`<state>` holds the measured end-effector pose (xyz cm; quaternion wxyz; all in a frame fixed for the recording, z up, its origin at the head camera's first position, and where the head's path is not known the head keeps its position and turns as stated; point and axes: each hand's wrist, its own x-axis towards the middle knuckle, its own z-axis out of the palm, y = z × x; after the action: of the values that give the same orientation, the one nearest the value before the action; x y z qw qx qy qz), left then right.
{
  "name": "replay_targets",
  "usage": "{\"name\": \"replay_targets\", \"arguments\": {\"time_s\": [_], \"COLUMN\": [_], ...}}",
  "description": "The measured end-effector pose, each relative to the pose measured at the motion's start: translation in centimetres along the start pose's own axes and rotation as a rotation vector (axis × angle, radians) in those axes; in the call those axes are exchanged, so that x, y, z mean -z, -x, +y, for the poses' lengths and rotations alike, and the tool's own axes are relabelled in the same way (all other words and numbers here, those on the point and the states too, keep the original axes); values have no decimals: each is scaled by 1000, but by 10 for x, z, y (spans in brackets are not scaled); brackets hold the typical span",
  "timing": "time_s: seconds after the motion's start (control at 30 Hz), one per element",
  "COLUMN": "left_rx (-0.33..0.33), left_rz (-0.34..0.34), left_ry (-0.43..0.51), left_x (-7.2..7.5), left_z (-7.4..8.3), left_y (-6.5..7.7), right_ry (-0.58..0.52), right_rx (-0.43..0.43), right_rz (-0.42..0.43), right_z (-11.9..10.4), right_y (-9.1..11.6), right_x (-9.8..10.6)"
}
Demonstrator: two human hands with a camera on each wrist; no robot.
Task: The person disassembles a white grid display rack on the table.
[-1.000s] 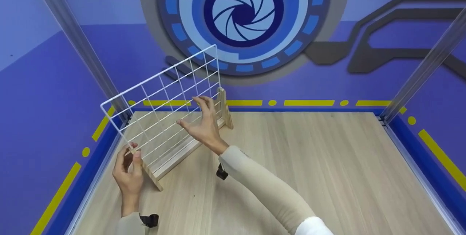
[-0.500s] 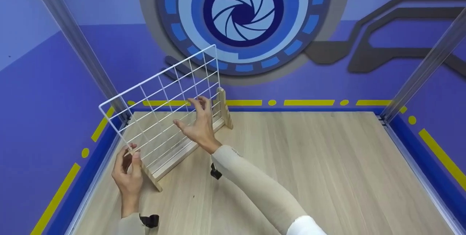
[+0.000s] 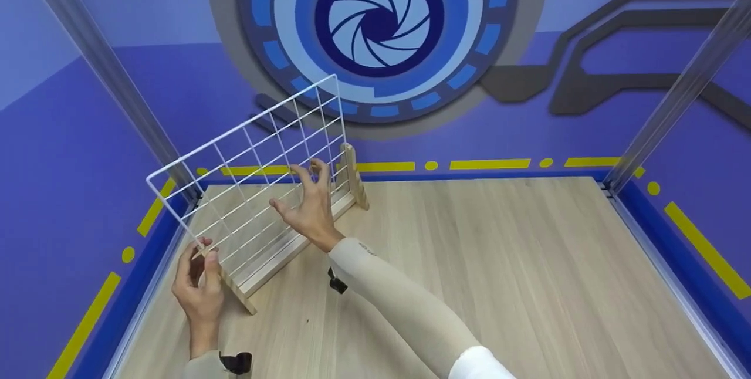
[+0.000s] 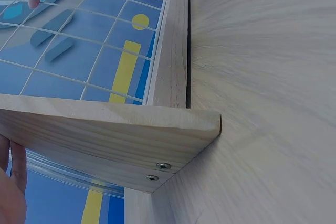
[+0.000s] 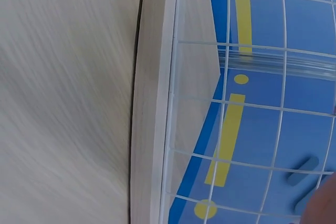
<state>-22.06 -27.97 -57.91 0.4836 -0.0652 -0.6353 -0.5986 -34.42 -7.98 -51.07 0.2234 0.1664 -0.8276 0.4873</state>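
Observation:
A white wire grid panel (image 3: 241, 127) stands tilted in a wooden stand, its lower edge along the base bar (image 3: 276, 266). My left hand (image 3: 199, 298) grips the top of the near wooden end piece (image 3: 237, 292), thumb on one side and fingers on the other. In the left wrist view, two screw heads (image 4: 164, 166) show low on that piece. My right hand (image 3: 311, 210) is by the middle of the grid, thumb apart from bent fingers, with nothing seen between them. Whether it touches the wires cannot be told. The far end piece (image 3: 353, 176) stands beyond it.
The stand rests on the left part of a wood-grain tabletop (image 3: 469, 273). Blue printed walls (image 3: 469, 132) enclose it at the back and sides. Metal posts (image 3: 675, 91) rise at the back corners.
My right hand has moved slightly left along the grid, its fingers bending a little. The left hand keeps its grip on the end piece. The head view has shifted slightly.

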Motion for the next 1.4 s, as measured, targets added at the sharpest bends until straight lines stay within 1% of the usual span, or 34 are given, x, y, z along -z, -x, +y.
{"name": "replay_targets", "arguments": {"time_s": [0.13,0.23,0.37,0.53,0.73,0.97,1.17,1.4], "left_rx": [2,9,12,9,7,-2,-17,-26], "left_rz": [1,5,2,4,8,9,-1,9], "left_ry": [-6,-15,-21,-16,-7,-2,-15,-9], "left_x": [1,2,1,1,2,-1,-2,-1], "left_z": [0,0,-1,-3,-3,-5,-5,-5], "left_y": [0,1,0,-1,1,0,0,0], "right_ry": [-19,-53,-82,-104,-107,-133,-121,-115], "right_rx": [26,43,37,50,49,30,27,30], "right_rz": [9,12,23,41,54,52,67,63], "right_z": [2,5,7,8,9,8,6,1], "right_y": [0,1,1,0,0,-1,-2,-6], "right_x": [-2,-4,-5,-5,-6,-4,-2,-1]}}
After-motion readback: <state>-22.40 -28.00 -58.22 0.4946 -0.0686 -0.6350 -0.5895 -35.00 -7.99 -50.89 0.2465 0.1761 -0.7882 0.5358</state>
